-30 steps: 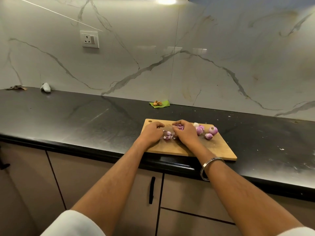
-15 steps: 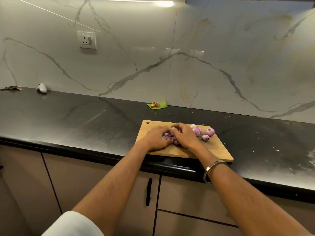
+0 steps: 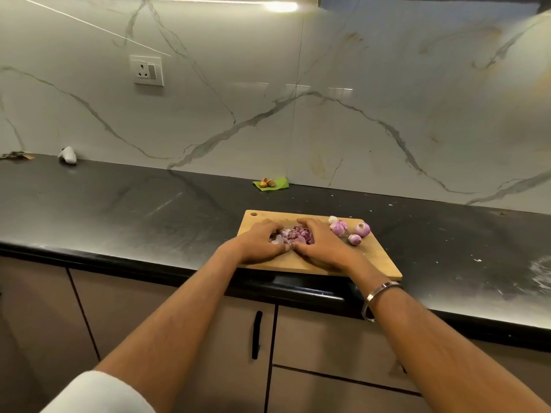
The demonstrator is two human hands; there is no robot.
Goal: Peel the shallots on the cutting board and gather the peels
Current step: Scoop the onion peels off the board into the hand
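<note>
Peels [image 3: 295, 235], pink and papery, heaped in one small pile on the wooden cutting board [image 3: 371, 260], cupped between both hands. Left hand [image 3: 258, 244] on the left side of the pile, fingers curved round it and touching it. Right hand [image 3: 320, 244] on the right side, fingers curved the same way, thumb low by the near edge. Both grips bent round the pile like two walls, thumbs almost meeting at the front. Hard to tell if any peel is pinched or only pushed.

Peeled shallots [image 3: 350, 229] just to the right of the right hand, three purple ones and a small white bit by the far edge of the board. Board sitting on the black desk [image 3: 149, 216], close to its front edge.

Likely the gathering step now, with peeling looking done. To do it well: keep the hand edges flat down on the wood so thin skins cannot slip under. Push slow and even from both sides. Close the gap at the far side too, since the pile looks open there. Stay clear of the shallots, as a bump could roll them off. Squeeze softly; dry skins are light and may fly away. Check for stray bits on the board.
</note>
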